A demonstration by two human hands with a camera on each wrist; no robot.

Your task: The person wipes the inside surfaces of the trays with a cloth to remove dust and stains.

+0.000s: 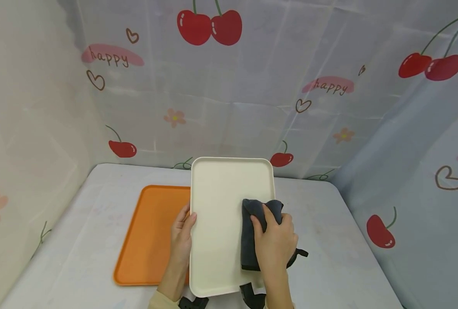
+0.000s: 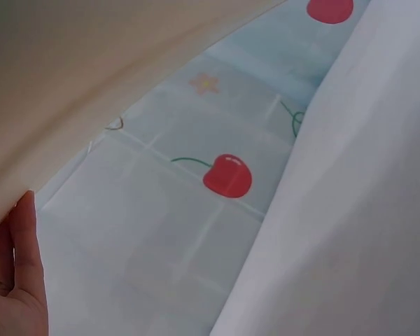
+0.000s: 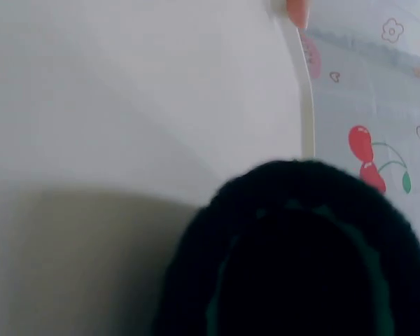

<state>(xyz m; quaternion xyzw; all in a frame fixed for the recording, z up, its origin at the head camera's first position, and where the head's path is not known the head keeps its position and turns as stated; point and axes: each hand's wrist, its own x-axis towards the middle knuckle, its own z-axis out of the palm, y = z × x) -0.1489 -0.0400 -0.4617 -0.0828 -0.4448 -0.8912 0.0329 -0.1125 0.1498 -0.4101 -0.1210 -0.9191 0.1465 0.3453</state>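
Observation:
A cream rectangular tray (image 1: 221, 223) is held up off the table, tilted towards the head camera. My left hand (image 1: 182, 236) grips its left edge, thumb on the front rim and fingers behind. With my right hand (image 1: 275, 240) I grip a folded dark grey cloth (image 1: 249, 244) against the right part of the tray's face. Dark folds of the cloth (image 3: 294, 182) fill the lower right wrist view and hide the right fingers there. In the left wrist view the tray's underside (image 2: 91, 77) slants above the left fingers (image 2: 28, 252).
An orange tray (image 1: 155, 231) lies on the white-covered table (image 1: 329, 240), partly behind the cream tray. A curtain (image 1: 229, 86) printed with cherries and hearts hangs behind and along both sides. Black straps (image 1: 252, 296) show near the wrists.

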